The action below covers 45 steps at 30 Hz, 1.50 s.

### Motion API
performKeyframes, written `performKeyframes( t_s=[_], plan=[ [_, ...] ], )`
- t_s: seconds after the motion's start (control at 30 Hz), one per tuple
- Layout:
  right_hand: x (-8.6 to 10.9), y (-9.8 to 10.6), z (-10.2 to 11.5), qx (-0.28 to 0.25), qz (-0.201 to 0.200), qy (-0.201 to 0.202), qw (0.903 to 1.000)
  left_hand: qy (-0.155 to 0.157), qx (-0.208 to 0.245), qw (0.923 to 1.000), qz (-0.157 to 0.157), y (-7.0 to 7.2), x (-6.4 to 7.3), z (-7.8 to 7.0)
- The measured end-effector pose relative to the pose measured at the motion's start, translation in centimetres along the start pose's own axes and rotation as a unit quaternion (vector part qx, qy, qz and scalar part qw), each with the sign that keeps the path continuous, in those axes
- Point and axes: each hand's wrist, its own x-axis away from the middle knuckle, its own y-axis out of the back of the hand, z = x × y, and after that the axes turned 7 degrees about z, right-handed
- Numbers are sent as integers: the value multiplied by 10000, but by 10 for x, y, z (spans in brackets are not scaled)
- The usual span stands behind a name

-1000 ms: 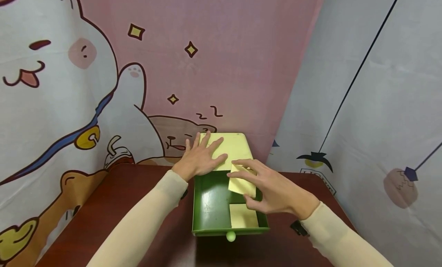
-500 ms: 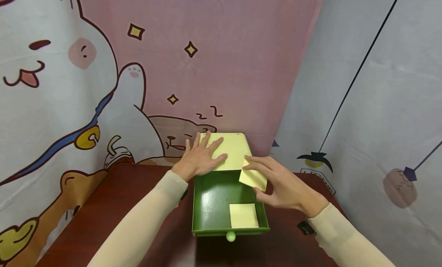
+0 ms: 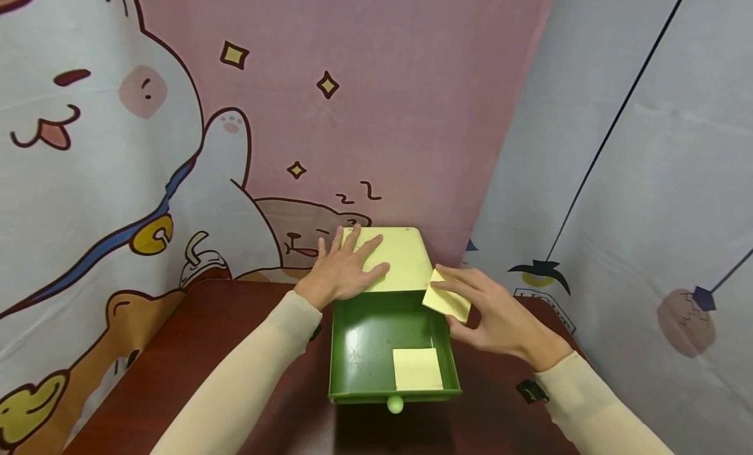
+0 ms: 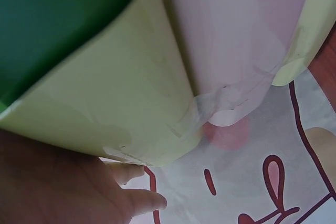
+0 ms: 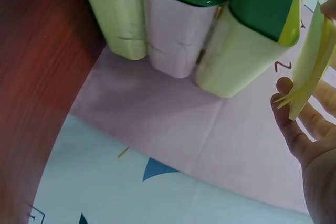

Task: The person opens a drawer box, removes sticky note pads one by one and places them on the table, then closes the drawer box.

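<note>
A small drawer cabinet (image 3: 401, 259) with a pale yellow top stands on the table. Its green top drawer (image 3: 360, 360) is pulled out towards me. My left hand (image 3: 341, 272) rests on the cabinet top with its fingers spread. Just right of the drawer, my right hand (image 3: 500, 318) pinches a yellow sticky note pad (image 3: 447, 299) between thumb and fingers. The right wrist view shows this pad (image 5: 308, 64) edge-on, its sheets fanning slightly apart. A second yellow sticky note pad (image 3: 418, 370) lies flat in the drawer's front right corner.
A round green knob (image 3: 395, 404) sticks out from the drawer front. Below it, the cabinet's lilac tier (image 5: 178, 35) shows in the right wrist view. The dark red table (image 3: 176, 376) meets a cartoon-printed cloth (image 3: 412, 115) behind the cabinet.
My right hand has moved the pinched pad rightwards from over the drawer to beside its right edge. The pad in the drawer is now fully uncovered. My left hand has stayed put.
</note>
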Motion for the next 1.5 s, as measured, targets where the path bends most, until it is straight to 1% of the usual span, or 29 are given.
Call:
performKeyframes(
  t_s=[0.37,0.63,0.7,0.87,1.0,1.13,1.37,1.5],
  plan=[
    [18,-5,-15,97,-267,-219,9994,20,-20,10000,-1,-1,-1,2],
    [27,-11,-24,23,-482,-352,9982,-6,7,10000,18,-1,-2,0],
    [30,-13,-25,-36,-466,-456,9979,-2,20,10000,15,-1,-2,0],
    [36,-19,-31,-113,-504,-598,9969,6,33,10000,-2,-1,-2,0],
    [42,-26,-37,-65,-705,-552,9960,11,32,10000,-11,-1,-1,0],
    [47,-31,-41,0,-807,-655,9946,3,24,10000,-34,-1,-1,0],
    [57,-39,-48,119,-700,-1010,9924,-6,99,9999,-41,0,0,1],
    [63,-45,-52,162,-704,-1133,9909,2,111,9999,-11,-1,0,2]
  ],
)
